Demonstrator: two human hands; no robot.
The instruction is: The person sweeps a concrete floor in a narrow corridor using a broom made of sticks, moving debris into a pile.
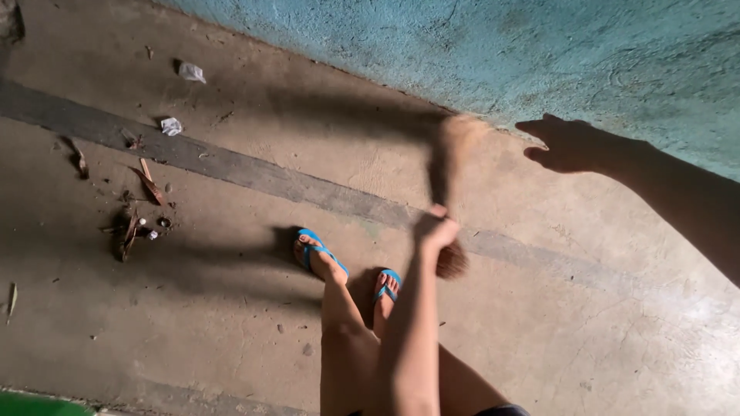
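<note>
My left hand (435, 227) is shut on a short brown hand broom (453, 158). The bound end of the broom sticks out below my fist and its bristles are blurred by motion, pointing up toward the wall. My right hand (569, 144) is held out open with fingers spread, close to the blue-green wall (539, 46); it holds nothing. My feet in blue flip-flops (316, 250) stand on the concrete floor (231, 308), just left of the broom.
Two white paper scraps (191, 72) (171, 125) and several dry leaves and bits of litter (139, 208) lie on the floor at the left. A dark strip (231, 166) crosses the floor diagonally. A green edge (31, 404) shows at the bottom left corner.
</note>
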